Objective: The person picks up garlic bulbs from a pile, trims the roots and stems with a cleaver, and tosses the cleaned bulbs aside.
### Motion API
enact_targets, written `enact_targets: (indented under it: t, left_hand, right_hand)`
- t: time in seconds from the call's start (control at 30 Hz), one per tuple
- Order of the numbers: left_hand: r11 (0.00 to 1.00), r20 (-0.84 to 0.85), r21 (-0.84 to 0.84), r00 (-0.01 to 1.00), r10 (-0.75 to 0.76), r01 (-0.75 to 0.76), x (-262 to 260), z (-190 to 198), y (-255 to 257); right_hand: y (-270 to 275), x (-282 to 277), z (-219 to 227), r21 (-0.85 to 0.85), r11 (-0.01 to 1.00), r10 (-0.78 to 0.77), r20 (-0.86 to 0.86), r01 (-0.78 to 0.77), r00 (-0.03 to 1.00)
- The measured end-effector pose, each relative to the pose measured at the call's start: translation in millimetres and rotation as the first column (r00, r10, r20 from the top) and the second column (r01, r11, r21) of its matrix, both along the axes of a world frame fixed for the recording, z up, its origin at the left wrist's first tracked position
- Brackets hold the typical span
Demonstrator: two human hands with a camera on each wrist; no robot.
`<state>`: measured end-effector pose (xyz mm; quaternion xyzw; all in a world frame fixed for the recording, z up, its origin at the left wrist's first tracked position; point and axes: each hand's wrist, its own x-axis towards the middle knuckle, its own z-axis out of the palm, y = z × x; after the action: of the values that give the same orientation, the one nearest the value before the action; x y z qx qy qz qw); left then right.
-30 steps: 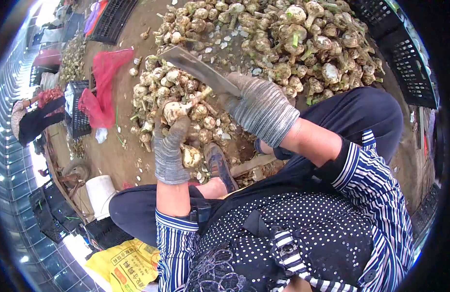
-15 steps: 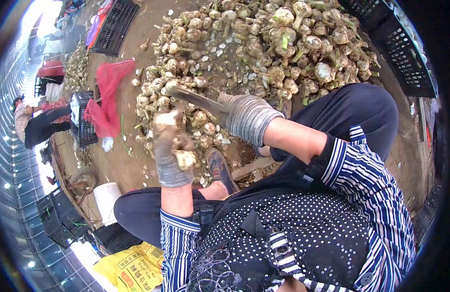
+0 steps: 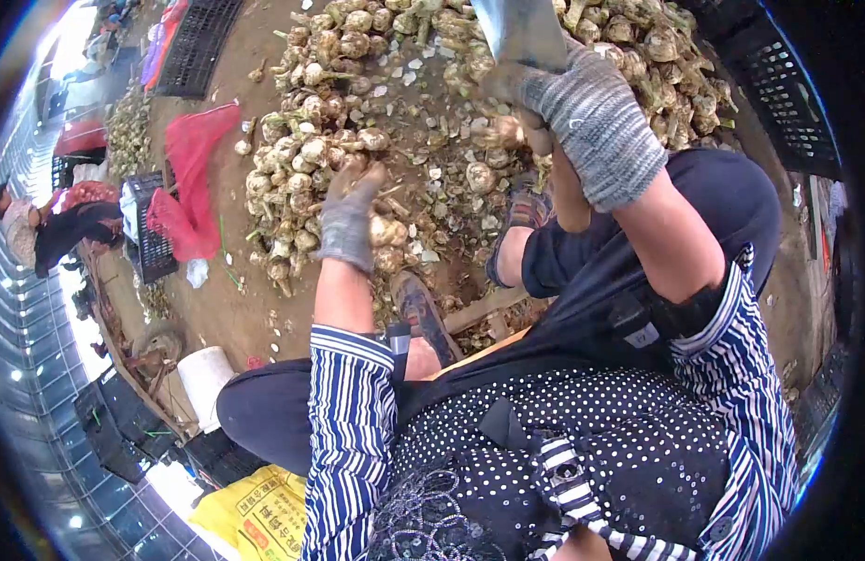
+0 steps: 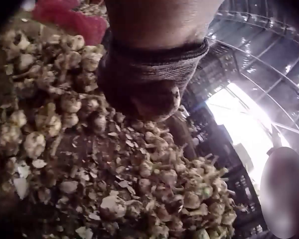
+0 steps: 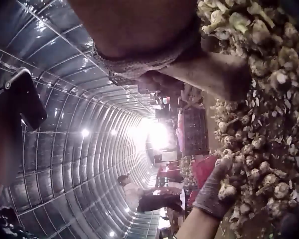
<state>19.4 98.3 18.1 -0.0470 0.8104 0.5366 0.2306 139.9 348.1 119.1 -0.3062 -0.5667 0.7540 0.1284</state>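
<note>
My left hand [image 3: 346,224], in a grey knit glove, is at the near heap of garlic [image 3: 297,164], its fingers reaching over the bulbs. A pale garlic bulb [image 3: 387,232] sits against its palm side, held by the curled lower fingers; the right wrist view shows this bulb [image 5: 226,191] against the glove too. My right hand [image 3: 596,126], gloved alike, grips a cleaver [image 3: 521,33] raised over the far heap. Its broad blade points away from me, and the wooden handle [image 3: 571,192] sticks out below the fist. In the left wrist view the glove [image 4: 144,89] is dark and hides its fingers.
A larger garlic heap [image 3: 657,56] lies at the far right by a black crate [image 3: 773,89]. Peel scraps [image 3: 432,150] cover the ground between heaps. A red mesh bag [image 3: 194,187], white bucket [image 3: 205,383] and yellow sack [image 3: 255,514] stand left. Another person [image 3: 54,229] bends farther off.
The stemmed bulb at my left fingertips is gone from them; that hand has moved forward to the heap with the other bulb. My right hand has lifted the cleaver up and right.
</note>
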Motion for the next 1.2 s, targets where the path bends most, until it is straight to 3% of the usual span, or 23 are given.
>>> enact_targets:
  t: [0.07, 0.17, 0.23, 0.27, 0.33, 0.47, 0.53, 0.57, 0.6, 0.63, 0.67, 0.7, 0.73, 0.77, 0.8, 0.87, 0.9, 0.93, 0.97, 1.0, 1.03, 1.1, 1.2]
  left_hand:
    - [0.989, 0.250, -0.108, 0.960, 0.123, -0.099, -25, -32, -42]
    - [0.942, 0.031, -0.242, 0.969, 0.246, -0.232, -26, -11, -46]
    - [0.738, -0.343, -0.613, 0.937, 0.073, -0.282, -48, -10, -45]
    - [0.693, -0.224, -0.697, 0.974, 0.034, -0.184, -53, 18, -23]
    - [0.555, -0.153, -0.827, 0.985, -0.080, -0.084, -81, 7, -13]
    - [0.440, -0.087, -0.895, 0.996, -0.017, -0.070, -98, 4, -4]
    - [0.562, -0.163, -0.824, 0.980, -0.115, -0.071, -101, -2, -18]
    - [0.593, -0.467, -0.760, 0.858, -0.215, -0.265, -105, -34, -38]
    - [0.593, -0.470, -0.759, 0.856, -0.215, -0.268, -100, -28, -37]
    - [0.920, -0.312, -0.355, 0.949, 0.052, -0.168, -90, -23, -41]
    - [0.968, -0.020, 0.172, 0.982, 0.188, -0.182, -79, -18, -46]
    - [0.910, 0.110, 0.350, 0.975, 0.195, -0.221, -62, -6, -38]
    - [0.816, 0.237, 0.510, 0.956, 0.173, -0.274, -47, 5, -31]
    - [0.725, 0.378, 0.658, 0.922, -0.084, -0.204, -46, 10, -37]
    - [0.723, 0.374, 0.661, 0.924, -0.085, -0.201, -35, 18, -32]
    - [0.827, 0.308, 0.558, 0.942, -0.131, -0.067, -5, 39, -15]
    - [0.911, 0.254, 0.409, 0.965, -0.070, -0.042, 9, 59, -1]
    - [0.933, 0.086, 0.357, 0.993, -0.083, 0.047, 17, 61, 6]
    - [0.931, -0.079, 0.117, 0.938, -0.337, 0.345, 1, 29, -13]
    - [0.806, -0.167, -0.166, 0.790, -0.590, 0.568, -9, 23, -12]
    - [0.859, -0.150, -0.041, 0.847, -0.510, 0.510, 1, 24, -25]
    - [0.932, -0.038, 0.213, 0.956, -0.292, 0.293, 33, 65, -16]
    - [0.941, 0.002, 0.276, 0.979, -0.202, 0.194, 54, 88, -19]
  right_hand:
    - [6, 2, -2, 0.065, 0.992, 0.105, 0.076, -0.110, 0.992]
    - [-5, -5, 0, 0.125, 0.958, 0.237, 0.164, -0.259, 0.958]
    - [-16, -8, 0, 0.099, 0.989, 0.109, 0.010, -0.110, 0.994]
    - [-15, -12, 1, 0.105, 0.988, 0.111, 0.014, -0.112, 0.994]
    - [-9, -13, -6, 0.214, 0.956, 0.170, 0.145, -0.199, 0.975]
    - [-18, -14, 2, 0.222, 0.949, 0.163, 0.264, -0.225, 0.950]
    - [-17, -15, 1, 0.267, 0.930, 0.168, 0.299, -0.251, 0.939]
    - [-16, -15, 0, 0.311, 0.909, 0.170, 0.330, -0.277, 0.928]
    - [-15, -15, -1, 0.311, 0.909, 0.170, 0.326, -0.276, 0.930]
    - [-15, -15, -2, 0.249, 0.927, 0.196, 0.316, -0.281, 0.928]
    - [-16, -15, -5, 0.185, 0.939, 0.225, 0.303, -0.288, 0.926]
    - [-20, -15, -14, 0.186, 0.938, 0.229, 0.299, -0.292, 0.926]
    - [-25, -16, -28, 0.353, 0.892, 0.233, 0.178, -0.283, 0.956]
    - [-26, -15, -34, 0.510, 0.825, 0.252, 0.056, -0.244, 0.966]
    - [-27, -15, -32, 0.514, 0.823, 0.252, 0.052, -0.242, 0.966]
    - [-34, -15, -24, 0.842, 0.381, 0.336, 0.258, -0.381, 0.906]
    - [-35, -13, -20, 0.876, 0.263, 0.404, 0.279, -0.403, 0.871]
    - [-38, -12, -19, 0.878, 0.266, 0.403, 0.274, -0.398, 0.873]
    - [-42, -12, -20, 0.947, 0.146, 0.451, 0.192, -0.285, 0.871]
    - [-44, -10, -21, 0.988, 0.029, 0.507, 0.118, -0.154, 0.854]
    - [-46, -8, -22, 0.989, -0.058, 0.546, 0.145, -0.135, 0.825]
    - [-53, -3, -16, 0.985, -0.087, 0.573, 0.170, -0.147, 0.802]
    - [-58, 0, -11, 0.948, -0.159, 0.615, 0.313, -0.275, 0.723]
